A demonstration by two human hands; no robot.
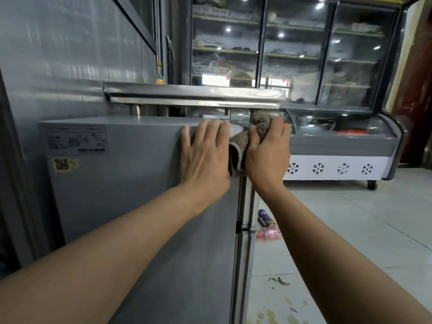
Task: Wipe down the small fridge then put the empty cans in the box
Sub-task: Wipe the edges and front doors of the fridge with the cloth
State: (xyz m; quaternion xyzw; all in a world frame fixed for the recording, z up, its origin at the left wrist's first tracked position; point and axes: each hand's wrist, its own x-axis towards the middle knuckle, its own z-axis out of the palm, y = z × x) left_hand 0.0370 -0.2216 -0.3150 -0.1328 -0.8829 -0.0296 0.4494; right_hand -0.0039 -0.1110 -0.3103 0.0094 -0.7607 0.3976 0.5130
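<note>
Your left hand [205, 157] lies flat, fingers straight, on the side of the small grey fridge [131, 197] near its top front corner. Your right hand [268, 155] grips a brownish cloth [238, 150], fingers curled round it, pressing it to the fridge's top front edge. Down on the floor [350, 230] beside the fridge lie a can [265, 217] and a crushed plastic bottle [268, 233].

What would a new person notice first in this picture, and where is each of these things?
First, the two hands at the centre: the left hand lies flat on the upper corner of the small grey fridge, while the right hand grips a brownish cloth at the fridge's top front edge. Lower down, a can and a crushed plastic bottle lie on the floor beside the fridge.
</note>
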